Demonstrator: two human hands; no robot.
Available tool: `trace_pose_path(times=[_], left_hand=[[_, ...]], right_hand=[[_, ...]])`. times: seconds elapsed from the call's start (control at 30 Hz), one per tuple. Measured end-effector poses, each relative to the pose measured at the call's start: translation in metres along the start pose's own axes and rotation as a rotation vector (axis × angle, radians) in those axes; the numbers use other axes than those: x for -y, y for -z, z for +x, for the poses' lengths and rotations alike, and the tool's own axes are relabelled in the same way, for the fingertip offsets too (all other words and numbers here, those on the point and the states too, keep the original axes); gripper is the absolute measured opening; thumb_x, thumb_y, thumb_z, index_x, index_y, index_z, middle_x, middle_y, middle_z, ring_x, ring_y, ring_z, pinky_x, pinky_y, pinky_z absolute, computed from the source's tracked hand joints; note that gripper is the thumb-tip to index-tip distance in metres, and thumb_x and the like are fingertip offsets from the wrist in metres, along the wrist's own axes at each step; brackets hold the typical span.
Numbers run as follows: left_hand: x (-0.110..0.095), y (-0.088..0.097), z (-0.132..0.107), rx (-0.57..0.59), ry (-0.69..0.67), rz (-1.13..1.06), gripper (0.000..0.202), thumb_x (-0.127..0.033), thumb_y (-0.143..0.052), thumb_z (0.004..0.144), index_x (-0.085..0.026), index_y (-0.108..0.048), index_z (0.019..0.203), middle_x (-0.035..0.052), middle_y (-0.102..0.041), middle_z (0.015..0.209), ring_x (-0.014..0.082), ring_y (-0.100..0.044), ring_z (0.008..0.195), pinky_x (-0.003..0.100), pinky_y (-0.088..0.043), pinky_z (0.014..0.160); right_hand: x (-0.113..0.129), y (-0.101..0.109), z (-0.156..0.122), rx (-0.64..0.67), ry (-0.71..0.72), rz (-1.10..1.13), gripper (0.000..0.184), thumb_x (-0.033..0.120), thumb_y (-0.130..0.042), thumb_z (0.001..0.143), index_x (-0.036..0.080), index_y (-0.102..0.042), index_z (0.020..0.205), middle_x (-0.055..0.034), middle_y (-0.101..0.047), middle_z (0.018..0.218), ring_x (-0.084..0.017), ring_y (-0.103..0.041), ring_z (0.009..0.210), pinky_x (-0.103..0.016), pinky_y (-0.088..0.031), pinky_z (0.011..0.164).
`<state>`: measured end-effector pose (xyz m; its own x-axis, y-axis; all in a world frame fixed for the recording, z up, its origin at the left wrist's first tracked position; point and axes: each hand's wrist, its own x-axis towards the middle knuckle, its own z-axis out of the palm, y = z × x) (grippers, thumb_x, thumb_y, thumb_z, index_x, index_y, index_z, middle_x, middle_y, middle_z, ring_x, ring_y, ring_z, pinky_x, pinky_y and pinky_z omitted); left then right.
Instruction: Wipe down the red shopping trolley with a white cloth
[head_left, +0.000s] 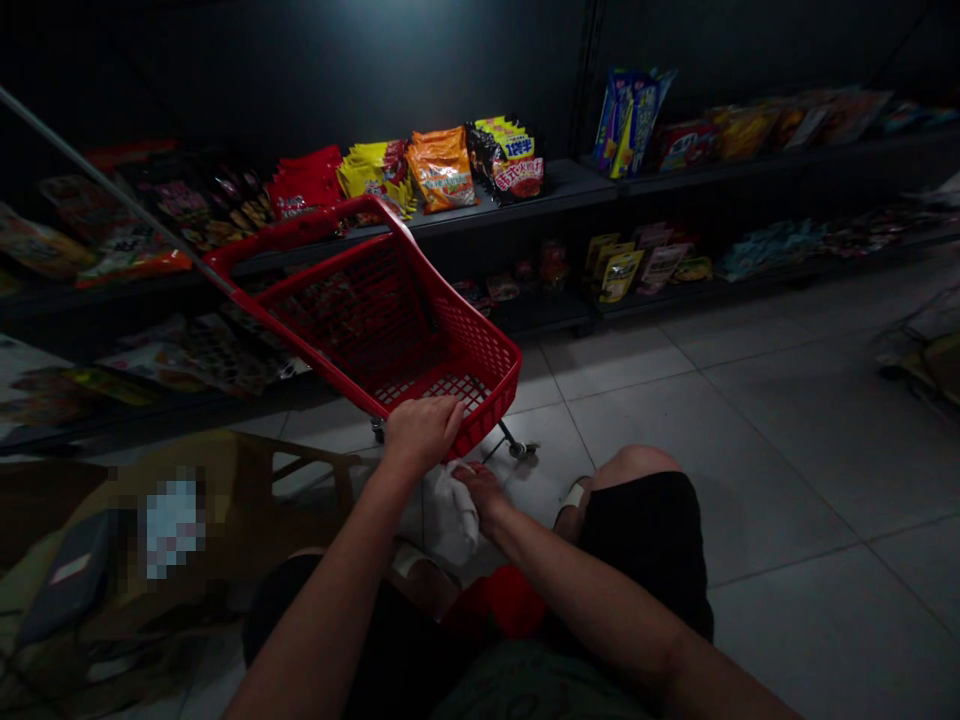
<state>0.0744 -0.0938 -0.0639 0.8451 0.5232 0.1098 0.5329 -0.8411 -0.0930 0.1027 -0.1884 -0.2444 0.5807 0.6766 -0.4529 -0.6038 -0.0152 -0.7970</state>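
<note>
A red plastic shopping basket (390,320) on small wheels stands tilted on the tiled floor in front of me. My left hand (422,430) is closed over its near rim. Just below it, my right hand (480,492) presses a white cloth (450,520) against the basket's lower front edge, fingers curled on the cloth. I am crouched, with my knees (637,470) in dark shorts on either side. The basket looks empty inside.
Dark shelves hold snack packets (442,165) behind the basket and more bags (630,115) to the right. Lower shelves carry further packets (619,270). A brown cardboard box (187,520) lies at my left. Grey floor tiles (787,430) stretch to the right.
</note>
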Motion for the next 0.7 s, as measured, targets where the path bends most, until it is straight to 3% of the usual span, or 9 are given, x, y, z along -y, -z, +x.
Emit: trace_pose_path(times=[0.17, 0.23, 0.33, 0.43, 0.5, 0.6, 0.7], left_hand=[[0.005, -0.001, -0.002, 0.028, 0.016, -0.005, 0.048, -0.043, -0.025, 0.101, -0.022, -0.065, 0.085, 0.0066, -0.075, 0.092, 0.0212, -0.07, 0.085, 0.031, -0.041, 0.071], [0.004, -0.002, -0.001, 0.019, 0.026, -0.006, 0.047, -0.043, -0.026, 0.101, -0.022, -0.064, 0.085, 0.0061, -0.075, 0.091, 0.0215, -0.07, 0.085, 0.031, -0.041, 0.07], [0.003, -0.001, -0.001, 0.013, 0.019, -0.007, 0.046, -0.042, -0.027, 0.101, -0.022, -0.065, 0.085, 0.006, -0.075, 0.092, 0.0223, -0.069, 0.085, 0.032, -0.04, 0.07], [0.005, 0.001, -0.003, 0.027, 0.018, 0.013, 0.046, -0.042, -0.028, 0.101, -0.022, -0.065, 0.085, 0.0061, -0.076, 0.092, 0.0224, -0.069, 0.083, 0.032, -0.04, 0.068], [0.007, 0.001, -0.005, 0.033, 0.014, 0.025, 0.044, -0.042, -0.028, 0.1, -0.022, -0.065, 0.084, 0.0056, -0.075, 0.091, 0.0221, -0.069, 0.082, 0.032, -0.039, 0.068], [0.011, 0.001, -0.007, 0.046, -0.004, 0.028, 0.043, -0.042, -0.028, 0.1, -0.022, -0.063, 0.083, 0.0052, -0.075, 0.09, 0.0216, -0.069, 0.083, 0.032, -0.039, 0.067], [0.011, 0.002, -0.007, 0.069, -0.006, 0.034, 0.044, -0.042, -0.028, 0.1, -0.022, -0.063, 0.082, 0.0058, -0.075, 0.089, 0.0212, -0.069, 0.083, 0.031, -0.039, 0.067]], right_hand=[[0.052, 0.036, 0.048, -0.169, 0.055, 0.121, 0.035, 0.044, -0.064, 0.067, 0.021, -0.055, 0.092, 0.0016, -0.067, 0.073, -0.015, -0.061, 0.062, -0.026, -0.049, 0.061], [0.063, 0.037, 0.053, -0.226, 0.099, 0.145, 0.038, 0.047, -0.061, 0.071, 0.023, -0.053, 0.099, 0.0021, -0.067, 0.077, -0.015, -0.062, 0.065, -0.026, -0.049, 0.063], [0.048, 0.019, 0.034, -0.192, 0.076, 0.151, 0.041, 0.048, -0.062, 0.073, 0.024, -0.053, 0.105, 0.002, -0.069, 0.079, -0.016, -0.063, 0.066, -0.026, -0.049, 0.062], [0.024, -0.001, 0.003, -0.03, -0.021, 0.14, 0.04, 0.046, -0.066, 0.072, 0.024, -0.055, 0.105, 0.0016, -0.07, 0.079, -0.017, -0.064, 0.064, -0.028, -0.049, 0.062], [0.025, -0.003, -0.006, 0.04, -0.069, 0.13, 0.039, 0.043, -0.067, 0.071, 0.023, -0.056, 0.103, 0.0015, -0.069, 0.075, -0.017, -0.062, 0.061, -0.028, -0.049, 0.059], [0.059, 0.01, 0.007, -0.031, -0.048, 0.118, 0.037, 0.038, -0.07, 0.067, 0.021, -0.056, 0.097, 0.0025, -0.065, 0.069, -0.015, -0.058, 0.056, -0.026, -0.046, 0.055], [0.104, 0.025, 0.033, -0.215, 0.116, 0.189, 0.038, 0.039, -0.069, 0.067, 0.022, -0.053, 0.097, 0.0028, -0.064, 0.072, -0.013, -0.058, 0.06, -0.024, -0.047, 0.057]])
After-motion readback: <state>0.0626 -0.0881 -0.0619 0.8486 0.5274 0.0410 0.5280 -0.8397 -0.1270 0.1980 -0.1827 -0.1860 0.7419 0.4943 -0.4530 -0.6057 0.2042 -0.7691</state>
